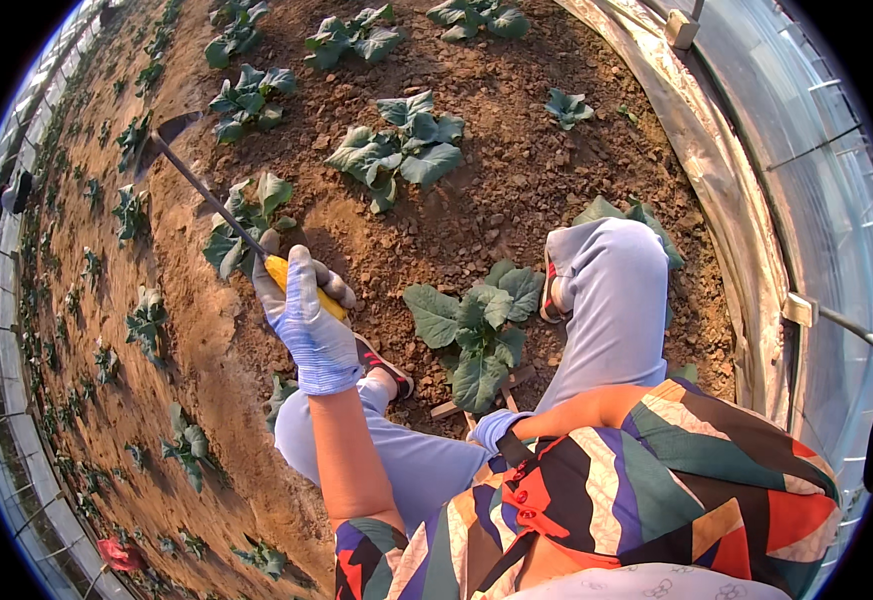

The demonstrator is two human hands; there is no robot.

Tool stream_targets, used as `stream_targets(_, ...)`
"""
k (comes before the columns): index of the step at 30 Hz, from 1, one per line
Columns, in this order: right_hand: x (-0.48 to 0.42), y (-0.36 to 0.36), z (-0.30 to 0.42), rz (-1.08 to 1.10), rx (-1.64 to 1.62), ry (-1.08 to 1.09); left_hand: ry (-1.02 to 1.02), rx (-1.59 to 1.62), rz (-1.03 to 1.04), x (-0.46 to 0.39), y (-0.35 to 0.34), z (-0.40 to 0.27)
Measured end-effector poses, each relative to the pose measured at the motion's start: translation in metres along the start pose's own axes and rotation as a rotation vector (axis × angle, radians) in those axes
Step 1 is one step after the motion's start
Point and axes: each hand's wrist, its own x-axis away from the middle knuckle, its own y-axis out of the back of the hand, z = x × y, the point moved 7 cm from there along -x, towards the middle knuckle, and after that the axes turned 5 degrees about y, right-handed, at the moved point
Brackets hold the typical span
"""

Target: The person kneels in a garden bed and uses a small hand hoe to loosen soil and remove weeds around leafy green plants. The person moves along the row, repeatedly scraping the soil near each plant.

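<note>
My left hand (315, 330), in a blue and grey work glove, is closed around the yellow handle (283, 271) of a short hand hoe. The metal shaft (207, 195) slants up and left to a dark blade (175, 129), near small leafy plants at the bed's edge. My right hand (498, 430), also gloved, is low by my lap, close to light wooden slats (447, 409); its fingers are mostly hidden, so its grip cannot be made out. Between my feet grows a broad-leaved, cabbage-like plant (477, 322). Another large one (406, 150) stands farther ahead.
Rows of similar plants (147, 322) run along the soil at left. Clods cover the ground ahead. Along the right runs a pale plastic sheet (714, 195) beside the greenhouse's film wall (804, 112). A red object (119, 553) lies at lower left; a person (17, 192) is at far left.
</note>
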Motion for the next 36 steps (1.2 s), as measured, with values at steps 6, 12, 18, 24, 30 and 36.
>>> stream_targets(6, 0.023, -0.013, 0.009, -0.080, -0.271, 0.065, 0.396, 0.144, -0.116, -0.039, 0.014, 0.060)
stream_targets(12, 0.055, 0.038, 0.031, 0.076, -0.233, 0.041, 0.571, 0.269, -0.157, -0.094, 0.036, 0.078)
stream_targets(18, 0.063, 0.063, 0.036, 0.259, -0.167, -0.039, 0.645, 0.233, -0.242, -0.132, 0.036, 0.089)
stream_targets(24, 0.053, 0.056, 0.037, 0.420, -0.219, -0.202, 0.704, 0.212, -0.292, -0.155, 0.041, 0.106)
stream_targets(30, 0.080, 0.094, 0.055, 0.453, -0.294, -0.260, 0.741, 0.160, -0.367, -0.141, 0.055, 0.134)
stream_targets(36, 0.195, 0.180, 0.116, 0.409, -0.293, -0.257, 0.765, 0.030, -0.425, -0.131, 0.077, 0.131)
